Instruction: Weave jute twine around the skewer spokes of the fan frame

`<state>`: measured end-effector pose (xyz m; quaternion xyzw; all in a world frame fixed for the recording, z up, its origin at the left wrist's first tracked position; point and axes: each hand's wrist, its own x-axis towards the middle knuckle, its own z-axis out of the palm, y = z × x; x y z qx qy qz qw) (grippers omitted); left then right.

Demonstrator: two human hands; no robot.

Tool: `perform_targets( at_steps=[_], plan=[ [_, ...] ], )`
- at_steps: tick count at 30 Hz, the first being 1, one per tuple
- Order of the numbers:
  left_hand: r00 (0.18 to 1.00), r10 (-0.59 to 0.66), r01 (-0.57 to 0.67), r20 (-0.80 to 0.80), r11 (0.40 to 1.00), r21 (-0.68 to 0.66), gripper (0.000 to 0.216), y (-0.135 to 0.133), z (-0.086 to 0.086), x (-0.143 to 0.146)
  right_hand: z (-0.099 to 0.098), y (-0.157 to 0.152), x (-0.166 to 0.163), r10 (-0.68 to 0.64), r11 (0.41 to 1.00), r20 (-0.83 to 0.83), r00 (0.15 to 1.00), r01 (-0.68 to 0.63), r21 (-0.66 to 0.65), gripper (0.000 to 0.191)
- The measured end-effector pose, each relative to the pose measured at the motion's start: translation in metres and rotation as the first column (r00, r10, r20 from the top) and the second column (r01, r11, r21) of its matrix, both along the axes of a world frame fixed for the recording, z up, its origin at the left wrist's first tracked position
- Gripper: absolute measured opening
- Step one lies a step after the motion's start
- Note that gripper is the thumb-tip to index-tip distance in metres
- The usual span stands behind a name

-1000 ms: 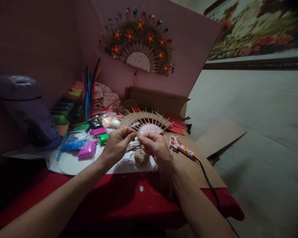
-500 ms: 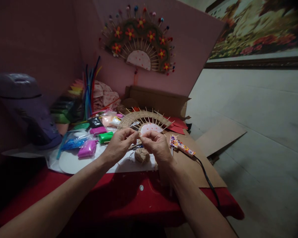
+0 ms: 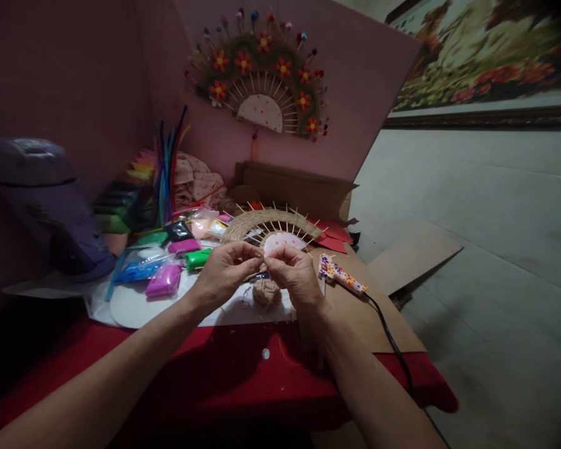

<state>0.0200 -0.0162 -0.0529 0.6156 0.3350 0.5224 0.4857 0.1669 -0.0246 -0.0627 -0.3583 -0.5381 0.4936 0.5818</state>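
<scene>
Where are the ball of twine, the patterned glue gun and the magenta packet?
ball of twine (image 3: 267, 292), head view, its wound side.
patterned glue gun (image 3: 341, 275), head view, mid-body.
magenta packet (image 3: 164, 281), head view, centre.

On the tabletop, the twine ball sits before the half-woven fan, clay packets to its left, glue gun to its right.

**Dim craft corner, pink backdrop, tiled floor**

Pink board wall spans 10 to 1 o'clock, folded at a corner near 11. Framed floral painting at 2 o'clock, dark wood frame. Pale tiled floor fills 3 to 5 o'clock. Low table with red top at 6 o'clock. Light weak; left side in deep shadow.
</scene>
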Motion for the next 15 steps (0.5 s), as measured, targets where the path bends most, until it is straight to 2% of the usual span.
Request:
perform_targets(
  at_steps=[10, 12, 15],
  plan=[
    [1.000, -0.010, 0.011, 0.008, 0.994, -0.111, 0.014, -0.0036, 0.0066, 0.0030, -0.0017, -0.0019, -0.0023, -0.061, 0.998, 0.006, 0.998, 0.061, 0.007, 0.017],
    [1.000, -0.015, 0.017, 0.016, 0.990, -0.142, 0.014, -0.0051, 0.0081, 0.0034, -0.0028, -0.0015, -0.0030, -0.038, 0.999, -0.001, 0.999, 0.038, 0.009, 0.017],
    [0.999, 0.023, -0.017, 0.035, 0.987, -0.160, 0.012, -0.0063, 0.0085, 0.0040, -0.0039, -0.0005, -0.0026, 0.062, 0.998, -0.042, 0.997, -0.063, -0.027, 0.016]
  ],
)
